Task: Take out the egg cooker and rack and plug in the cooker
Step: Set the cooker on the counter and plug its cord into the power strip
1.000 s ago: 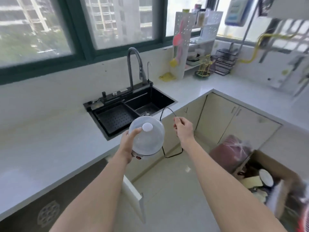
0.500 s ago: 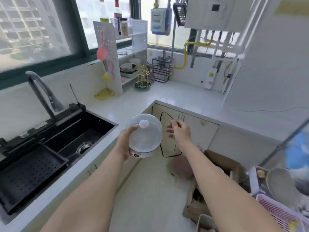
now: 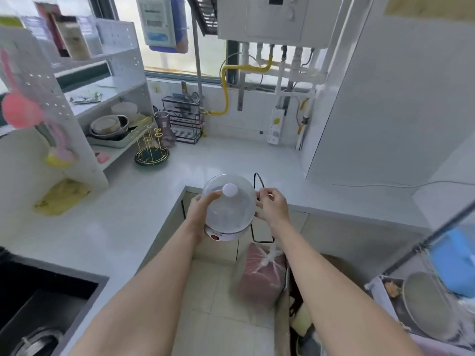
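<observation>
The egg cooker (image 3: 229,209) is a small white base with a red button and a clear domed lid with a white knob. My left hand (image 3: 199,210) grips its left side and holds it in the air over the floor, near the counter's inner corner. My right hand (image 3: 272,208) is at the cooker's right side, fingers pinched on its black power cord (image 3: 258,181), which loops above and hangs below the cooker. A white power strip (image 3: 275,127) hangs on the back wall above the counter. I see no separate rack.
The white L-shaped counter (image 3: 231,160) runs ahead and left. On it stand a white shelf unit (image 3: 84,116), a gold cup stand (image 3: 152,152) and a black wire rack (image 3: 183,122). The black sink (image 3: 43,304) is lower left. A red bag (image 3: 261,276) and a cardboard box sit on the floor.
My view has swung right from the sink to the counter corner and wall power strip. Both hands carried the cooker along, and my right hand has closed in beside the lid.
</observation>
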Tool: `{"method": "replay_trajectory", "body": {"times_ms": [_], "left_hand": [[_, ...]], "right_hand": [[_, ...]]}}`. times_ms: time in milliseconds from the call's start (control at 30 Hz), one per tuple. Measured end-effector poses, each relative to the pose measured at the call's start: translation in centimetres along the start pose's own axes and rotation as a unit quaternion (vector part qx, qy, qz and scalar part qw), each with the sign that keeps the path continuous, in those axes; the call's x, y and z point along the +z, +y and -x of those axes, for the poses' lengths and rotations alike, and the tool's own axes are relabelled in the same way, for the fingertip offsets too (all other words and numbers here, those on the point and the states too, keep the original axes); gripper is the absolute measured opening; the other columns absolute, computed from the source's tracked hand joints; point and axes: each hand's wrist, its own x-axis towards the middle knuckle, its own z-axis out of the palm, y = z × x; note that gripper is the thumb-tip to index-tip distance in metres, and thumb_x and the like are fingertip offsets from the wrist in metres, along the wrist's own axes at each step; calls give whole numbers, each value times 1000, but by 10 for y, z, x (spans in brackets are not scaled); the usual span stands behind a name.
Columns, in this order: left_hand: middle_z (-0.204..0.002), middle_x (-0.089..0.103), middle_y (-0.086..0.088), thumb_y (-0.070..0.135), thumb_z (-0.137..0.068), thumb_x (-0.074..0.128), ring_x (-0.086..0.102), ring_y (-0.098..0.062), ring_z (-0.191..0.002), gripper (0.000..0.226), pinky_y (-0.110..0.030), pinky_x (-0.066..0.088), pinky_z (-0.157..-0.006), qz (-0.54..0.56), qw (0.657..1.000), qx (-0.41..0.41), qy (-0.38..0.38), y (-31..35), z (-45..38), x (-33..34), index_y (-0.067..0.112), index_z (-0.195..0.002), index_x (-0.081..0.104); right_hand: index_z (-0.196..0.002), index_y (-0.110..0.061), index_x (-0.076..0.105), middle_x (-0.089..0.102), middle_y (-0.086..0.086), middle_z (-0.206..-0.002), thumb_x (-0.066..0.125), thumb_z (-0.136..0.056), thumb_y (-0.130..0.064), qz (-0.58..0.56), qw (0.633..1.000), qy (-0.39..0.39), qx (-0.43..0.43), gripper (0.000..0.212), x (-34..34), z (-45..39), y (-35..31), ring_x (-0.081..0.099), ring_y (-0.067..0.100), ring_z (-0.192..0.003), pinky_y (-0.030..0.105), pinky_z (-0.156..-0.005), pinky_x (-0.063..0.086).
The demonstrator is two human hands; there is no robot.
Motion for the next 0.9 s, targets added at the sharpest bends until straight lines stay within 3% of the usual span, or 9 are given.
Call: {"method": "replay_trajectory", "body": {"times_ms": [67, 133, 267, 433, 567, 733, 833, 900], "left_hand": [[-127, 67, -17, 53, -68, 76, 68, -35, -106, 69, -40, 56, -66, 2, 1000, -22, -13, 7, -32, 6, 19, -126, 64], [-129, 66, -14, 57, -68, 76, 68, -36, -108, 73, -43, 59, -63, 4, 998, -44, -35, 19, -73, 15, 23, -131, 59], [-133, 59, -10, 64, -72, 70, 65, -39, -102, 73, -63, 58, -74, -59, 995, -51, -67, 46, -152, 39, 31, -135, 52], [-133, 54, -3, 72, -67, 66, 57, -33, -118, 81, -55, 51, -93, -135, 982, -90, -93, 77, -246, 75, 35, -135, 43], [-139, 50, -3, 68, -68, 67, 49, -31, -129, 81, -47, 43, -91, -141, 979, -90, -117, 85, -305, 93, 34, -136, 40], [-133, 54, 1, 70, -53, 74, 53, -28, -125, 84, -53, 46, -103, -125, 977, -115, -125, 81, -365, 99, 34, -125, 47], [-130, 58, 1, 69, -52, 74, 57, -29, -119, 74, -51, 49, -97, -123, 977, -126, -120, 80, -402, 96, 37, -115, 52], [-130, 60, 1, 69, -55, 74, 59, -30, -117, 78, -48, 50, -87, -136, 973, -139, -121, 73, -426, 90, 34, -123, 55]], "right_hand": [[-97, -14, 60, 73, -2, -102, 51, -104, -26, -2, 1000, 15, 1, 16, 6, -26, -2, 74, 11, -83, 41, -73, 63], [-96, -16, 60, 73, 1, -107, 52, -103, -26, 13, 999, 35, -11, 15, 11, -64, -6, 73, 19, -97, 46, -84, 61], [-92, -19, 62, 72, 7, -107, 55, -101, -28, 40, 997, 64, -23, 14, 15, -140, -17, 68, 29, -106, 55, -97, 53], [-94, -19, 64, 71, 3, -101, 55, -99, -33, 57, 994, 87, -22, 17, 10, -241, -25, 67, 26, -105, 54, -96, 53], [-93, -23, 63, 72, 3, -106, 53, -99, -32, 46, 994, 95, -13, 15, 9, -296, -21, 66, 27, -107, 54, -97, 53], [-88, -21, 61, 71, 4, -99, 58, -93, -35, 9, 994, 107, 20, 15, 16, -349, -8, 65, 26, -94, 52, -96, 54], [-84, -21, 59, 67, 1, -91, 58, -94, -34, 14, 993, 110, 31, 16, 27, -380, 3, 58, 21, -86, 45, -84, 53], [-84, -20, 58, 66, 4, -92, 57, -96, -32, 23, 992, 109, 51, 16, 35, -391, 14, 58, 21, -88, 47, -87, 53]]}}
